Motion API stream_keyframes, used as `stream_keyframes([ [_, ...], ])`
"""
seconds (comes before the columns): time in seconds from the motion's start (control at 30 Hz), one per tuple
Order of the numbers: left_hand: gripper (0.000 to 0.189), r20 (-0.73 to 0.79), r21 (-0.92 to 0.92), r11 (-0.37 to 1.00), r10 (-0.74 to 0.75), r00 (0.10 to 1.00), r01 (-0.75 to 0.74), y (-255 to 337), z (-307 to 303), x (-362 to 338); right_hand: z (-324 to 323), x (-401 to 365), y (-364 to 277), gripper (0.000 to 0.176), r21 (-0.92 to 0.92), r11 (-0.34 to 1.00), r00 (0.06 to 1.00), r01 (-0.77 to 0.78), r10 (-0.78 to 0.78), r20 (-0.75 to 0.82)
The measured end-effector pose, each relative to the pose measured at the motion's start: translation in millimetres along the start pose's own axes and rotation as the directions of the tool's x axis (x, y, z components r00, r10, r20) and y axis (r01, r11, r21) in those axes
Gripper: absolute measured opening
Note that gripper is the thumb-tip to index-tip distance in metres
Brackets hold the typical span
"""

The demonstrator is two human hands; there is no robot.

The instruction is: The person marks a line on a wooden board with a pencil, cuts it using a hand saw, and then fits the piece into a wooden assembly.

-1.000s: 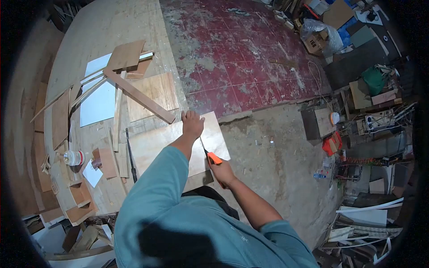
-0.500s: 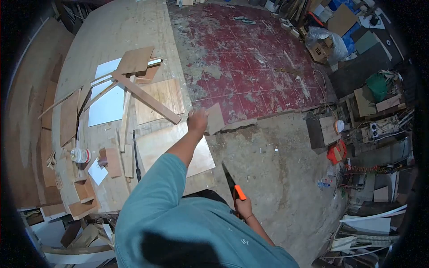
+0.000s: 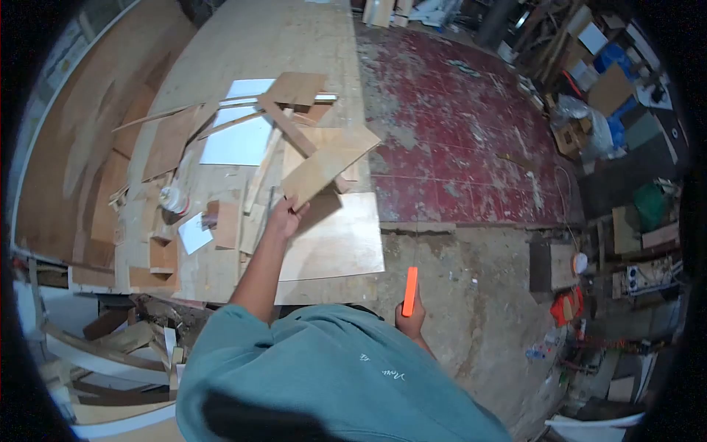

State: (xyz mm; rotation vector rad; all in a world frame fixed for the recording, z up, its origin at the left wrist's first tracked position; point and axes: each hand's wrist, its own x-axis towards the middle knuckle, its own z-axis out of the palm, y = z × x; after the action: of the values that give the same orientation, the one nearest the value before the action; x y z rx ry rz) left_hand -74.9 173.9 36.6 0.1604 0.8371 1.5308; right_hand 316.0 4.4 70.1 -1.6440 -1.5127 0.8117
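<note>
Orange colours the handle of the saw [image 3: 410, 293], which the right grip [image 3: 410, 317] closes around beside the tabletop [image 3: 258, 37], over the concrete floor [image 3: 456, 353]; the thin blade, seen nearly edge-on, points away from the person. The left grip [image 3: 286, 219] is closed on the near end of a wooden board [image 3: 330, 166], holding it slanted above the tabletop, with a dark shadow falling across the pale plywood sheet [image 3: 335, 247] below. Beyond the left grip, a white panel [image 3: 236, 140] lies partly under thin wooden strips [image 3: 234, 121]. A white tub [image 3: 173, 199] sits near a white sheet [image 3: 195, 233] to the left.
</note>
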Motion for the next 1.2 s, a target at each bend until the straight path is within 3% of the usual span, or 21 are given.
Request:
stream_keyframes([
  [0.03, 0.042, 0.005, 0.014, 1.000, -0.022, 1.000, 0.022, 4.4, -17.5, -14.0, 10.7, 14.5, -4.7, 0.072, 0.020, 1.000, 1.000, 0.015, -0.016, 0.019],
  [0.1, 0.043, -0.047, 0.023, 1.000, -0.009, 0.999, 0.010, 24.2, -13.1, -66.8, 36.6, 40.0, -11.5, 0.075, -0.090, 0.969, 0.971, 0.230, -0.223, 0.087],
  [0.2, 0.041, -0.080, -0.021, 0.999, 0.048, 0.996, -0.050, 38.6, -36.4, -113.8, 91.2, 72.6, -22.3, 0.080, -0.097, 0.909, 0.907, 0.406, -0.388, 0.161],
  [0.3, 0.035, -0.148, -0.119, 0.993, 0.007, 0.989, -0.025, 58.5, -53.6, -151.8, 144.7, 84.2, -57.1, 0.079, -0.156, 0.900, 0.879, 0.407, -0.338, 0.337],
  [0.43, 0.033, -0.162, -0.157, 0.987, 0.011, 0.987, -0.037, 81.0, -81.4, -192.5, 219.6, 67.5, -90.7, 0.075, -0.145, 0.882, 0.826, 0.448, -0.346, 0.445],
  [0.5, 0.038, -0.130, -0.146, 0.989, -0.041, 0.991, 0.022, 89.3, -95.8, -208.9, 250.4, 51.4, -102.1, 0.070, -0.295, 0.727, 0.739, 0.620, -0.415, 0.531],
  [0.57, 0.042, -0.144, -0.121, 0.993, -0.011, 0.990, -0.006, 96.6, -106.2, -224.7, 279.3, 29.6, -105.2, 0.065, -0.213, 0.694, 0.662, 0.688, -0.481, 0.575],
  [0.63, 0.049, -0.135, -0.055, 0.997, 0.040, 0.990, -0.048, 110.5, -117.0, -237.5, 288.5, 1.5, -148.1, 0.061, 0.030, 0.808, 0.642, 0.588, -0.490, 0.590],
  [0.67, 0.056, -0.122, -0.025, 0.998, 0.053, 0.991, -0.057, 117.2, -130.3, -240.0, 306.5, -1.8, -144.7, 0.060, 0.304, 0.867, 0.635, 0.394, -0.496, 0.592],
  [0.7, 0.056, -0.135, -0.032, 0.998, 0.056, 0.989, -0.061, 125.0, -137.6, -243.7, 318.0, -5.3, -151.5, 0.059, 0.366, 0.921, 0.682, 0.134, -0.353, 0.641],
  [0.77, 0.057, -0.261, 0.333, 0.933, 0.228, 0.938, -0.134, 138.9, -148.3, -248.4, 330.5, -7.3, -192.8, 0.061, 0.377, 0.880, 0.709, -0.290, -0.067, 0.702],
  [0.8, 0.045, -0.247, 0.513, 0.831, 0.384, 0.890, -0.216, 142.7, -157.1, -250.9, 328.1, -7.1, -226.5, 0.063, 0.333, 0.862, 0.678, -0.383, 0.018, 0.734],
  [0.83, 0.045, -0.259, 0.510, 0.833, 0.386, 0.885, -0.214, 147.7, -169.0, -255.6, 342.4, -3.0, -235.6, 0.065, 0.309, 0.862, 0.641, -0.402, 0.024, 0.767],
  [0.9, 0.029, -0.148, 0.882, 0.452, 0.537, 0.830, -0.135, 157.5, -190.3, -266.2, 354.8, -8.6, -265.4, 0.073, 0.260, 0.846, 0.552, -0.466, 0.049, 0.832],
  [0.93, 0.020, -0.073, 0.931, 0.311, 0.668, 0.740, -0.189, 160.9, -192.1, -269.2, 364.1, -12.7, -277.0, 0.073, 0.255, 0.848, 0.547, -0.464, 0.048, 0.836],
  [1.0, 0.019, -0.067, 0.945, 0.280, 0.667, 0.742, -0.167, 166.4, -206.0, -277.3, 383.0, -23.6, -295.6, 0.079, 0.195, 0.769, 0.434, -0.609, 0.117, 0.893],
  [1.03, 0.019, -0.055, 0.959, 0.244, 0.662, 0.747, -0.146, 167.8, -213.9, -282.0, 391.7, -29.3, -306.5, 0.079, 0.188, 0.771, 0.429, -0.608, 0.120, 0.895],
  [1.07, 0.016, 0.086, 0.975, 0.095, 0.669, 0.738, -0.200, 165.0, -230.4, -282.5, 400.6, -35.3, -317.7, 0.079, 0.130, 0.784, 0.384, -0.607, 0.146, 0.912],
  [1.1, 0.016, 0.077, 0.975, 0.103, 0.670, 0.738, -0.196, 165.0, -237.6, -283.5, 411.0, -42.3, -326.5, 0.078, 0.071, 0.794, 0.338, -0.603, 0.174, 0.925],
  [1.13, 0.019, 0.116, 0.973, 0.070, 0.680, 0.724, -0.222, 164.2, -243.7, -284.9, 423.3, -51.3, -332.6, 0.057, 0.070, 0.778, 0.411, -0.625, 0.251, 0.876],
  [1.2, 0.022, 0.125, 0.967, 0.080, 0.683, 0.719, -0.244, 157.3, -263.0, -284.6, 468.2, -44.1, -295.1, 0.045, 0.040, 0.837, 0.412, -0.545, 0.226, 0.883],
])
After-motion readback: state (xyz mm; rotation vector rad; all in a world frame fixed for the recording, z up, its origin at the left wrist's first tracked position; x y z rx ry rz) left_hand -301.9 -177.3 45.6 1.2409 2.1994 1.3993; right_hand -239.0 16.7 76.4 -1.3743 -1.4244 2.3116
